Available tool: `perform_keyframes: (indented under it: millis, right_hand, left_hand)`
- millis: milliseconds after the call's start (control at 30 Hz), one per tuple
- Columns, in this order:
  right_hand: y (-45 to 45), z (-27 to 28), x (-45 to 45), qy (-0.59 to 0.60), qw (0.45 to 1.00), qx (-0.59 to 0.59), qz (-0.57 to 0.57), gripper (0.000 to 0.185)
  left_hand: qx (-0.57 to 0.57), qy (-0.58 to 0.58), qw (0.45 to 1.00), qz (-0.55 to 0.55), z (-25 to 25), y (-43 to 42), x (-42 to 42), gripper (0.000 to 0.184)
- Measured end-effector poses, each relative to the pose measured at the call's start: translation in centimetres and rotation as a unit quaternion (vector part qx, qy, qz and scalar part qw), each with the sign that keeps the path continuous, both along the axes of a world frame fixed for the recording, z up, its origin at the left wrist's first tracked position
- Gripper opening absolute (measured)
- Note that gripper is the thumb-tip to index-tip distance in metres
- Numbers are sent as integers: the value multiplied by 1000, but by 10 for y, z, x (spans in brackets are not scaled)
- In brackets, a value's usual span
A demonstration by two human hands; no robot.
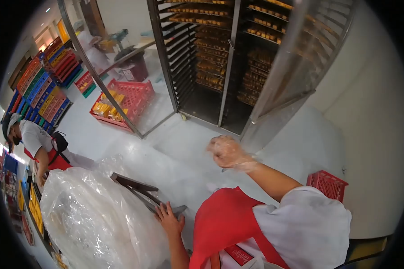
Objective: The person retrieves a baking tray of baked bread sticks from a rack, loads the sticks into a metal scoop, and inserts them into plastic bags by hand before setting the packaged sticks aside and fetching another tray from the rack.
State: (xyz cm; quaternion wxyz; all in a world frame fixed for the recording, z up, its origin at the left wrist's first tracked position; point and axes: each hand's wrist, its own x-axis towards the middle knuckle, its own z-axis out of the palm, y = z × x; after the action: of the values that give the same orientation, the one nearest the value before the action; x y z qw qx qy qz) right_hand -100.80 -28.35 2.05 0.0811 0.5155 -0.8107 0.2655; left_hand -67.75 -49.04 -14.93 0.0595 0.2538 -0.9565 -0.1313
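My right hand [229, 153], in a clear plastic glove, is raised over the floor in front of the tall rack cabinet [226, 67]. Its fingers are curled in and blurred; whether anything is in them cannot be made out. Lower down, my left hand [169, 219] has its fingers spread against the edge of a dark metal frame [137, 184], beside a large heap of clear plastic sheeting [98, 219]. Trays of small yellow-brown pieces [211, 58] fill the cabinet's shelves. Its glass doors [283, 85] stand open.
A red crate [141, 96] with yellow packs sits on the floor ahead-left, another red crate [327, 184] at the right. Stacked coloured crates [42, 94] line the left. A person in a red apron [45, 143] bends at the left; another [94, 49] works behind glass.
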Motion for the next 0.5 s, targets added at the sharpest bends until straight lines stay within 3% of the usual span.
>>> perform_keyframes:
  millis: [33,100,133,200,233,300,367,400,433,500]
  right_hand:
    - [3,-16,5,-6,1000,5,-6,34]
    - [7,-57,1,-119,969,198,-85,34]
    - [13,-82,-3,-122,968,202,-91,34]
    - [30,-140,-12,-218,918,199,-267,33]
    - [42,-163,-25,-221,915,200,-273,33]
    - [69,-205,-58,-323,837,342,-279,30]
    - [100,-243,-92,-199,842,428,-262,29]
    - [115,-245,-107,-203,842,426,-262,29]
    - [132,-243,-128,-319,850,277,-316,23]
    - [163,-233,-179,-511,766,-44,-389,12]
  left_hand:
    - [-3,-6,1000,21,-5,-2,-3,93]
    - [-9,-35,998,52,-9,-2,-7,96]
    - [-5,-37,998,46,-9,-1,-7,96]
    - [5,-34,997,65,-7,0,-10,100]
    - [7,-36,998,58,-5,0,-11,100]
    - [27,-63,995,73,0,0,-13,101]
    - [15,-60,996,62,-3,-1,-11,102]
    - [6,-55,997,54,-5,-1,-10,103]
    - [9,-53,997,51,-6,-2,-10,103]
    - [-1,-67,997,48,-8,-1,-10,104]
